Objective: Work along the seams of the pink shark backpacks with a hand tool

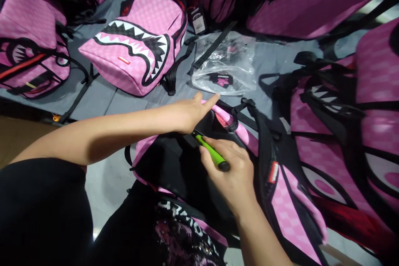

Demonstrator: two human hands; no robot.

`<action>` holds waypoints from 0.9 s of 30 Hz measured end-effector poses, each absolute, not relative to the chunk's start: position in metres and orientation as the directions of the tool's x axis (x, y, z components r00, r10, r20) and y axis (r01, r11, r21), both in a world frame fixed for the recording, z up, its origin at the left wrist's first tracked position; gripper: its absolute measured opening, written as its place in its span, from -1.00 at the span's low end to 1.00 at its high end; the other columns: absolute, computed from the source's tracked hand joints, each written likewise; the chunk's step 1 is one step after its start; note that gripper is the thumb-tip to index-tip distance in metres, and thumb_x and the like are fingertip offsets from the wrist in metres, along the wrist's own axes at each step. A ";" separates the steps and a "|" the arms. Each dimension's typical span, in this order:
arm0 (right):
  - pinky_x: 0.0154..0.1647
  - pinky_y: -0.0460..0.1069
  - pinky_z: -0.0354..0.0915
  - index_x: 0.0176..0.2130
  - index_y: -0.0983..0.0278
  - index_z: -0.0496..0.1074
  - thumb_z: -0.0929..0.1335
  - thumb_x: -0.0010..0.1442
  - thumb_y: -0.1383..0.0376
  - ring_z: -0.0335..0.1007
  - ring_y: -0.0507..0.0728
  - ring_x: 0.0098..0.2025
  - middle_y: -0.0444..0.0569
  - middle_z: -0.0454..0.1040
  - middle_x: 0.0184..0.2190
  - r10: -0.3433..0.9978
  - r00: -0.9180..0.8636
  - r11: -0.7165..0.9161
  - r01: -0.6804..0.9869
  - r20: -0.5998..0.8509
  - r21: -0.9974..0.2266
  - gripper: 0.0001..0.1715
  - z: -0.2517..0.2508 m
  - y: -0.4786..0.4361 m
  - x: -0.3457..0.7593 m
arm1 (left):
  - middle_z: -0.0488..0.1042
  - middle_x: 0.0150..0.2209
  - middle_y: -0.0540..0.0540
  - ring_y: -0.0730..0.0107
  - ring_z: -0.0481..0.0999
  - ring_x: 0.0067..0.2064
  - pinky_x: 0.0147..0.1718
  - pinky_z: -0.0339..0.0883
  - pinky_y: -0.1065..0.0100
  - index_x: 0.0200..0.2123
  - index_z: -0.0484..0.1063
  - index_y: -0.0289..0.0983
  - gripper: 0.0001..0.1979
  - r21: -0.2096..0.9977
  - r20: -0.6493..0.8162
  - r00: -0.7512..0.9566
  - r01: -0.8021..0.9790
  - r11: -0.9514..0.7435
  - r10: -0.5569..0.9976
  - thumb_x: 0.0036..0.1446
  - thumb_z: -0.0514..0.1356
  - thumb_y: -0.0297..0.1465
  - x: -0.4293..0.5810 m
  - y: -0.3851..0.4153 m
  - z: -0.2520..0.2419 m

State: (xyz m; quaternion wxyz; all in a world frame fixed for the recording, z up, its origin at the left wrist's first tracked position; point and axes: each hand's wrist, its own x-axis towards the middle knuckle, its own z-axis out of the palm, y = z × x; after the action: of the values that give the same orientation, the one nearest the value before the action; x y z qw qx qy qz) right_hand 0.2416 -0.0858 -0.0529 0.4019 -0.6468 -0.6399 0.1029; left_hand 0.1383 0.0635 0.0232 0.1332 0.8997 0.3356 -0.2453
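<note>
An open pink-and-black backpack (174, 166) lies in front of me with its black lining showing. My right hand (233, 166) is closed round a slim bright green handle with a black end, a hand tool (215, 154) whose thin tip points toward my left hand. The tool's tip is partly hidden, so its exact kind is unclear. At the far pink edge of the backpack, my left hand (188, 112) grips the fabric, one digit stretched along it and the others mostly hidden. Black shoulder straps (263, 145) run down the backpack's right side.
A clear plastic bag (224, 64) with a dark pink-printed patch lies beyond my hands. A pink shark-mouth backpack (140, 41) stands on the grey table (121, 106). More pink backpacks (330, 133) crowd the right, and others (29, 29) sit at the left and back.
</note>
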 end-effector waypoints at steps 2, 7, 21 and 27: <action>-0.17 0.10 0.32 -0.16 0.29 0.58 0.42 0.22 0.24 0.54 0.17 -0.24 -0.01 0.62 -0.28 0.903 0.174 0.145 0.737 0.393 -0.660 -0.78 -0.055 -0.086 0.243 | -0.04 0.37 -0.42 0.13 0.52 0.04 -0.12 0.41 0.32 0.44 -0.47 -0.17 0.09 0.085 -0.519 0.666 0.664 -0.743 0.535 0.06 0.21 -0.59 0.138 0.064 0.023; -0.08 0.13 0.25 -0.14 0.29 0.58 0.43 0.22 0.23 0.54 0.17 -0.23 -0.02 0.62 -0.28 0.890 0.232 0.111 0.725 0.392 -0.680 -0.77 -0.059 -0.089 0.238 | 0.02 0.32 -0.46 0.10 0.53 0.00 -0.17 0.42 0.29 0.44 -0.45 -0.23 0.07 0.114 -0.490 0.697 0.647 -0.754 0.524 0.05 0.20 -0.59 0.136 0.066 0.018; -0.05 0.12 0.29 -0.11 0.23 0.57 0.44 0.19 0.24 0.53 0.15 -0.20 -0.05 0.63 -0.23 0.918 0.287 0.039 0.620 0.273 -0.783 -0.75 -0.055 -0.085 0.232 | -0.08 0.36 -0.49 0.11 0.51 0.05 -0.09 0.38 0.30 0.44 -0.47 -0.20 0.11 0.122 -0.554 0.658 0.670 -0.732 0.510 0.03 0.23 -0.61 0.142 0.071 0.020; -0.01 0.12 0.28 -0.13 0.21 0.56 0.45 0.18 0.26 0.53 0.15 -0.18 -0.08 0.63 -0.19 0.921 0.302 0.018 0.600 0.247 -0.800 -0.78 -0.053 -0.091 0.237 | -0.10 0.36 -0.51 0.13 0.52 0.01 -0.13 0.38 0.29 0.44 -0.46 -0.21 0.09 0.114 -0.534 0.667 0.665 -0.738 0.519 0.04 0.22 -0.59 0.141 0.071 0.017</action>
State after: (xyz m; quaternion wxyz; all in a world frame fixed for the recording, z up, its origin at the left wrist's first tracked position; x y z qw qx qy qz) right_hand 0.2365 -0.0906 -0.0526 0.4394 -0.6766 -0.5620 0.1826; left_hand 0.1414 0.0712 0.0167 0.1511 0.9005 0.3287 -0.2413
